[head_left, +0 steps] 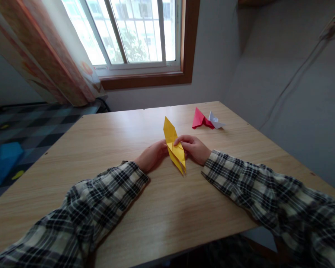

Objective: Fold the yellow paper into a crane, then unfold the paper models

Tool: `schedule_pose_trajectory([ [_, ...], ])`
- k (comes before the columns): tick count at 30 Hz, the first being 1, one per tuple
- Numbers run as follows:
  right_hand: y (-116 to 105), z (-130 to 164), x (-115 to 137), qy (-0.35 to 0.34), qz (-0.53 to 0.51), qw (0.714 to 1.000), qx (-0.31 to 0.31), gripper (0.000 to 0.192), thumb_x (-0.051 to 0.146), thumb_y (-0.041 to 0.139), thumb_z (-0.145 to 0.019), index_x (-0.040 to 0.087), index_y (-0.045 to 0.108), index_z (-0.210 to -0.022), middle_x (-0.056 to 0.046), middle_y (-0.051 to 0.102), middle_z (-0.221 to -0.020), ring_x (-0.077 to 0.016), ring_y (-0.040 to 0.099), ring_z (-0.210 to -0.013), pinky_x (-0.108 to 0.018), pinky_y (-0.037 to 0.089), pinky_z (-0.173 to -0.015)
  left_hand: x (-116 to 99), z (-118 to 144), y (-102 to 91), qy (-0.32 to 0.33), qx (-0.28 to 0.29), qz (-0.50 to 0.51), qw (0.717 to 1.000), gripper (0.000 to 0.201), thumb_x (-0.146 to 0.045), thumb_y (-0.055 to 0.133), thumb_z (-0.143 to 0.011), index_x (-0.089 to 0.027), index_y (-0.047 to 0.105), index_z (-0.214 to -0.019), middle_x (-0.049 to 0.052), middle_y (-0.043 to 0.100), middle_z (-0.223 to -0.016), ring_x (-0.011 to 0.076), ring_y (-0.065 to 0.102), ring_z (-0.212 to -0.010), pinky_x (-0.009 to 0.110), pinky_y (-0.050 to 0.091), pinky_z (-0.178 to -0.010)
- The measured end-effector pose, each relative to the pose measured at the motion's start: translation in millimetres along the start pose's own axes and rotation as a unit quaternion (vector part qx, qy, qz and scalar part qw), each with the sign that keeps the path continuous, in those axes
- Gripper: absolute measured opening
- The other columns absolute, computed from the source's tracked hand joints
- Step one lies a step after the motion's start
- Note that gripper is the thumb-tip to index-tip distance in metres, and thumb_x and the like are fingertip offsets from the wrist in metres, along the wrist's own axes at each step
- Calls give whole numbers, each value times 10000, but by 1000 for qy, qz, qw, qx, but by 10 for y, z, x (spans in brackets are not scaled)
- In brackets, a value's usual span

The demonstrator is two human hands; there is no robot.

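Observation:
A folded yellow origami paper [171,134] is held up over the middle of the table, tilted, with one pointed flap upward and two narrow points hanging down. My right hand [194,148] pinches its right side, thumb and index finger on the near face. From the left, my left hand [153,154] grips the paper's edge; its fingertips are partly hidden behind the yellow sheet. Farther back on the right lie a red folded paper [200,119] and a white folded paper [216,121], touching or overlapping each other.
The light wooden table [123,128] spans the view below a window [139,33]. A patterned curtain [44,48] hangs at the left. Beside the table, a blue object [7,160] rests on a checked surface [41,130]. A cable [290,85] runs down the right wall.

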State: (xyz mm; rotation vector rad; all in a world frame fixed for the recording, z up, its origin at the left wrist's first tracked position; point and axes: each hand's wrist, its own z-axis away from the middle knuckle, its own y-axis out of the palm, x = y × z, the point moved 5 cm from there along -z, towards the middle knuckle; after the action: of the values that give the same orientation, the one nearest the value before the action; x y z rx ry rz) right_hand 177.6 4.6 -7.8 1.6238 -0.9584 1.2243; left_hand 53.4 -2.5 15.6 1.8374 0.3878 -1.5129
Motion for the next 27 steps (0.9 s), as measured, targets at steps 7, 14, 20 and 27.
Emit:
schedule_pose_trajectory([
  [7,19,13,13,-1,14,1000,16,123,252,624,-775,177,666,-863,70,501,-527,-60,423,-436,-164,333,-403,65,40,-124,-8,-65,7,998,272,-291,620,-893,-89,680,-1066,144,726,-1061,241,675,-977,402,474,-990],
  [14,38,28,80,16,-29,999,12,324,229,619,-773,201,623,-1096,85,507,-579,-61,431,-431,-162,372,-385,53,57,-103,10,-39,1,999,263,-249,652,-877,-77,671,-1075,164,706,-1079,266,667,-1023,438,442,-1018],
  [20,29,4,65,28,-29,999,-21,409,394,592,-875,233,492,-1237,109,493,-571,-71,440,-400,-166,372,-355,11,51,-60,19,-26,-11,999,244,-254,629,-899,-79,662,-1065,171,695,-1077,279,673,-1004,461,463,-984],
  [27,8,-22,13,31,-23,999,-25,410,541,682,-815,229,465,-971,114,490,-579,-61,452,-407,-157,374,-358,60,22,-165,32,-40,-24,998,315,-280,676,-871,-115,639,-1137,149,693,-1074,269,655,-1038,450,459,-998],
])
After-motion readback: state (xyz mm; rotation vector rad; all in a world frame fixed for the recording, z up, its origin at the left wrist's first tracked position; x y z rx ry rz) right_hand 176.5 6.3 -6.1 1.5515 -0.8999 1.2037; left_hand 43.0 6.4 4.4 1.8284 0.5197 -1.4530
